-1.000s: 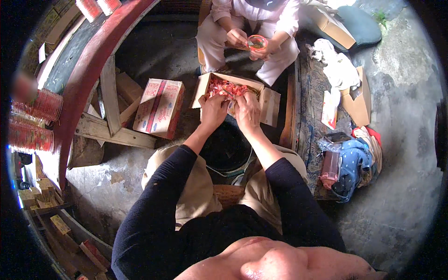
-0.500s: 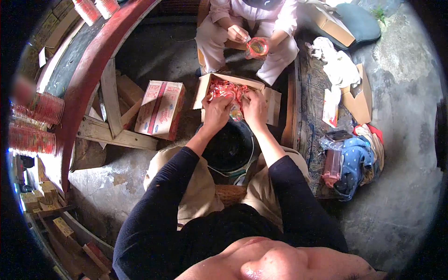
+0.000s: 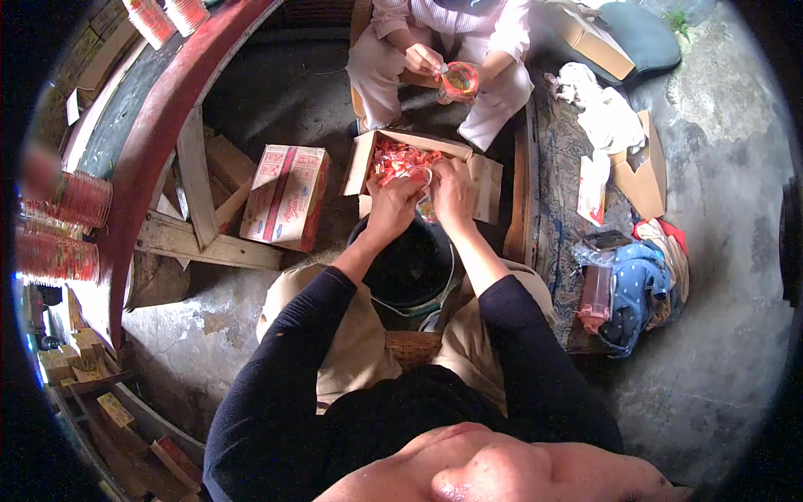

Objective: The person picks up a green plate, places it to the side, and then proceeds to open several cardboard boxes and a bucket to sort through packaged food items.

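Note:
Over the far side of the black bucket, my two hands are close together. My left hand has its fingers closed round a clear plastic cup with red colouring, mostly hidden by both hands. From the other side, my right hand pinches the same cup near a pale curved rim. Just beyond my fingers, an open cardboard box holds a heap of red plastic strips.
Opposite sits a person holding a red-printed clear cup. A closed carton lies left of the open box. Stacked cups stand at the far left. On the right, a patterned mat bears blue cloth and a white cloth.
My right hand has shifted slightly left, nearer my left hand. The cup between them has turned, and less of its clear end shows. The person opposite has shifted their cup slightly.

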Motion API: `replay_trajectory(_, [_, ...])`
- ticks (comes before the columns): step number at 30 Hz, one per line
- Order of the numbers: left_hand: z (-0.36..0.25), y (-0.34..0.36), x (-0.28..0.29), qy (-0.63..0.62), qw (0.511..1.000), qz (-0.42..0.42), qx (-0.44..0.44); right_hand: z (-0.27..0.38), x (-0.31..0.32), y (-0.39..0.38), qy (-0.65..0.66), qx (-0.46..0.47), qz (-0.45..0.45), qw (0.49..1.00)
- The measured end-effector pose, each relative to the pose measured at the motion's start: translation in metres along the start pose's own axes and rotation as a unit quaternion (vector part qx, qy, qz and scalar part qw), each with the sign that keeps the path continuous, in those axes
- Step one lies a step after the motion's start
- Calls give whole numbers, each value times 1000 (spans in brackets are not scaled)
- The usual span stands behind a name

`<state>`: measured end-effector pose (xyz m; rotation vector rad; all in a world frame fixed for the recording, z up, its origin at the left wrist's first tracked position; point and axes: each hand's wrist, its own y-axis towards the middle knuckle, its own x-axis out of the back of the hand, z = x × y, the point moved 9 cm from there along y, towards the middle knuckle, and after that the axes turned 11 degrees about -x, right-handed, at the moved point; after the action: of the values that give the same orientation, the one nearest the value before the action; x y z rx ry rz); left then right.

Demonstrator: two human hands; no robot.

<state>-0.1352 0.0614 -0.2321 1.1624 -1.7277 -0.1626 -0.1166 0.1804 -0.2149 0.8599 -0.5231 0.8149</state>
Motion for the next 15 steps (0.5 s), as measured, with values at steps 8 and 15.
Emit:
replay_trajectory(8, [28, 3, 14, -27, 998, -25, 46, 1, 0, -4, 81, -21, 36, 996])
replay_trajectory(15, [24, 4, 22, -4, 997, -51, 52, 3, 9, -3, 67, -46, 26, 996])
